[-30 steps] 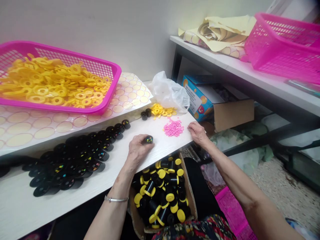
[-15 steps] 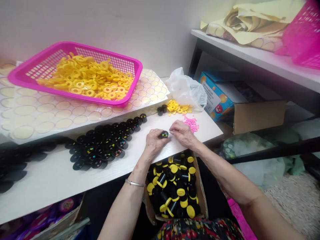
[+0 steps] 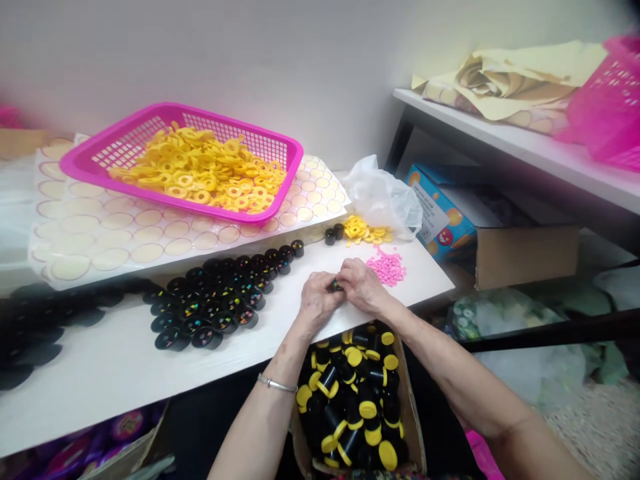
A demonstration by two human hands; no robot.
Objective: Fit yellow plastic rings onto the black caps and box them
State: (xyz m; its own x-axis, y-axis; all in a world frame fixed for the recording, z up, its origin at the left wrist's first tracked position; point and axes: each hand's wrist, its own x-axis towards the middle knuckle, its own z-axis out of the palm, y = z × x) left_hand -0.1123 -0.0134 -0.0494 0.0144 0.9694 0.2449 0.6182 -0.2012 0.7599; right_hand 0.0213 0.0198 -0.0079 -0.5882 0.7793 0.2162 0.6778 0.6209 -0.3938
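Note:
My left hand (image 3: 319,297) is closed around a small black cup (image 3: 335,285), mostly covered by fingers. Pinched fingers of my right hand (image 3: 361,288) are at the cup's opening; whatever they hold is hidden. Just right of that hand lies a pile of tiny pink pieces (image 3: 387,267) on the white table (image 3: 120,363). Behind it are loose yellow rings (image 3: 367,230) and a pair of black cups (image 3: 330,236). To the left stand many black cups (image 3: 203,307) in rows, with coloured bits inside. Below my hands, a cardboard box (image 3: 413,400) holds black tubes with yellow caps (image 3: 367,409).
A pink basket (image 3: 220,212) full of yellow rings rests on sheets printed with circles (image 3: 125,237) at the back. A clear plastic bag (image 3: 383,193) lies near the table's far corner. Beyond it are a blue carton (image 3: 435,213) and a white shelf (image 3: 500,140).
My right hand has moved left onto the black cup, closing the gap between my hands. The whole view has shifted, so everything appears lower and slightly further right.

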